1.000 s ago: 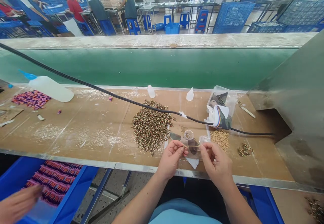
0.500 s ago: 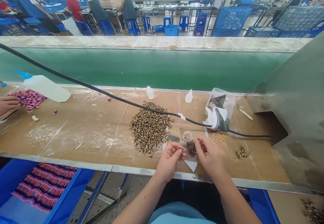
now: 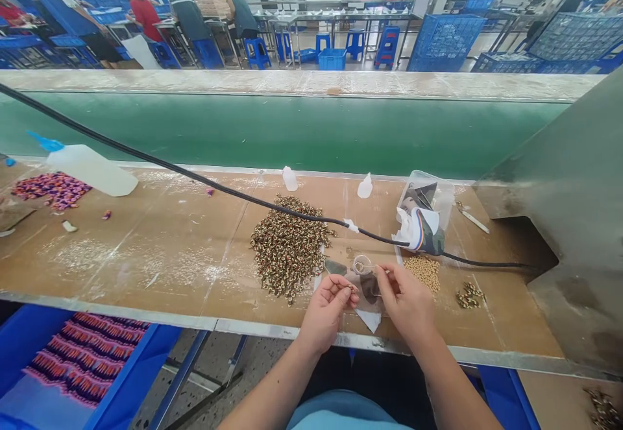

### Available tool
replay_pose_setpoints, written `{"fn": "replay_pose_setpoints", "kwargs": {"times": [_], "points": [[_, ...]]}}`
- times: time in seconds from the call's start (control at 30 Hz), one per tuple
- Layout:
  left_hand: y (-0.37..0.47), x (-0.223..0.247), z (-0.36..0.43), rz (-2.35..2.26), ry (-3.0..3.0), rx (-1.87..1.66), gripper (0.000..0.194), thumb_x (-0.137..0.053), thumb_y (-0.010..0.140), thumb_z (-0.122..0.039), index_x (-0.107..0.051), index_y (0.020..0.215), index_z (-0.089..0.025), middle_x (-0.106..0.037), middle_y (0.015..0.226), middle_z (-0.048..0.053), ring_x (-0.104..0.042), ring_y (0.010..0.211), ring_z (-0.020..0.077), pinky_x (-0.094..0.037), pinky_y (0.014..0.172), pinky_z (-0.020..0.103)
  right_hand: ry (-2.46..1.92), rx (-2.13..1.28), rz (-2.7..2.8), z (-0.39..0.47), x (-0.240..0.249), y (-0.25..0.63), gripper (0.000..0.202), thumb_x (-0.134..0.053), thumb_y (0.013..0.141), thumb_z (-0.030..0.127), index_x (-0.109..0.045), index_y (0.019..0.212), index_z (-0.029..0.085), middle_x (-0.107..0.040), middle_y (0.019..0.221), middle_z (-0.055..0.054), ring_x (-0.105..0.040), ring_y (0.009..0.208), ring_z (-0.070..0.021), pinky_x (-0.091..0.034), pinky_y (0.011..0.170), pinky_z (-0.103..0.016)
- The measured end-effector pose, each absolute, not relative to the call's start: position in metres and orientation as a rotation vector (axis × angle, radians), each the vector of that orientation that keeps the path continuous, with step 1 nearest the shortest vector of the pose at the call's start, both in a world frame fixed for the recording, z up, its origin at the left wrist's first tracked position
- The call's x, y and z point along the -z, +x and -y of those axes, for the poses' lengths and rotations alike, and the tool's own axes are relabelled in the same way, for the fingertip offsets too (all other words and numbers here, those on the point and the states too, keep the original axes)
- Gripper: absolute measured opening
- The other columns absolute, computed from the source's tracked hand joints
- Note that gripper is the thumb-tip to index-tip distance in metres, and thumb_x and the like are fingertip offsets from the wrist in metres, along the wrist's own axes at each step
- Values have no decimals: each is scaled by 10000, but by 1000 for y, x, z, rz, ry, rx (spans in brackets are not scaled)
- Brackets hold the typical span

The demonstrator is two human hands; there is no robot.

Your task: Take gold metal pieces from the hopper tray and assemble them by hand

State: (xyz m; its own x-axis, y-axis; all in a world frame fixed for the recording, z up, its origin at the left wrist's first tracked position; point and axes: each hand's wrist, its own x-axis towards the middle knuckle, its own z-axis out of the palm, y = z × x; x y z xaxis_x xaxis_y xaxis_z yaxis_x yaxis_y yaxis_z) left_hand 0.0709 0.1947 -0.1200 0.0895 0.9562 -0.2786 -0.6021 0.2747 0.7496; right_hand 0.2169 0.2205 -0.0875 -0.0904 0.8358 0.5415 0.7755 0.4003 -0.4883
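Just right of a large pile of small brown-and-cream pieces (image 3: 287, 248), my left hand (image 3: 331, 307) pinches one small piece between thumb and fingertips. My right hand (image 3: 402, 297) is closed on a thin pale stick, whose tip points left towards a small round clear cup (image 3: 361, 264). The cup stands just beyond the hands. Under them lie a dark patch and a white scrap (image 3: 370, 320). Small tan beads (image 3: 422, 273) are heaped beside my right hand, and a little group of brown-and-cream pieces (image 3: 470, 294) lies further right.
A black cable (image 3: 233, 191) crosses above the table. Two small white bottles (image 3: 289, 179) stand at the back, near a clear bin (image 3: 440, 190). At left are a large jug (image 3: 95, 169) and purple-orange pieces (image 3: 53, 190). A metal housing (image 3: 574, 190) bounds the right; people sit beyond the green belt (image 3: 292, 131).
The other person's hand at the far left has gone out of view. The stick's tip in my right hand has shifted slightly at the cup. My left hand keeps its pinch.
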Motion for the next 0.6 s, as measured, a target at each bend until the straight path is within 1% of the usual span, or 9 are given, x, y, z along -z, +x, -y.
{"fn": "replay_pose_setpoints", "kwargs": {"times": [0.13, 0.23, 0.4, 0.6], "points": [[71, 119, -195, -849, 511, -1242, 322, -753, 674, -338, -531, 791, -136, -601, 771, 21, -548, 649, 84, -425, 637, 217, -1383, -126, 1876, -218, 88, 222, 281, -414, 952, 333, -580, 797, 168, -563, 609, 25, -526, 501, -79, -356, 486, -193], [71, 118, -194, -849, 504, -1240, 328, -760, 665, -338, -535, 788, -134, -602, 768, 18, -551, 649, 83, -426, 634, 213, -1401, -192, 1820, -214, 87, 225, 249, -441, 938, 330, -578, 810, 168, -566, 609, 32, -524, 483, -70, -363, 472, -184], [71, 118, -195, -847, 495, -1244, 337, -767, 659, -339, -535, 786, -131, -607, 759, 18, -555, 640, 82, -431, 635, 213, -1386, -434, 1687, -202, 80, 225, 204, -478, 914, 321, -577, 839, 158, -573, 622, 19, -516, 469, -73, -401, 464, -172], [71, 117, -194, -858, 479, -1246, 352, -773, 648, -341, -528, 786, -131, -604, 756, 12, -557, 636, 80, -435, 632, 209, -1367, -562, 1642, -195, 77, 217, 231, -484, 903, 338, -579, 793, 159, -532, 571, 13, -478, 438, -78, -375, 406, -167]]}}
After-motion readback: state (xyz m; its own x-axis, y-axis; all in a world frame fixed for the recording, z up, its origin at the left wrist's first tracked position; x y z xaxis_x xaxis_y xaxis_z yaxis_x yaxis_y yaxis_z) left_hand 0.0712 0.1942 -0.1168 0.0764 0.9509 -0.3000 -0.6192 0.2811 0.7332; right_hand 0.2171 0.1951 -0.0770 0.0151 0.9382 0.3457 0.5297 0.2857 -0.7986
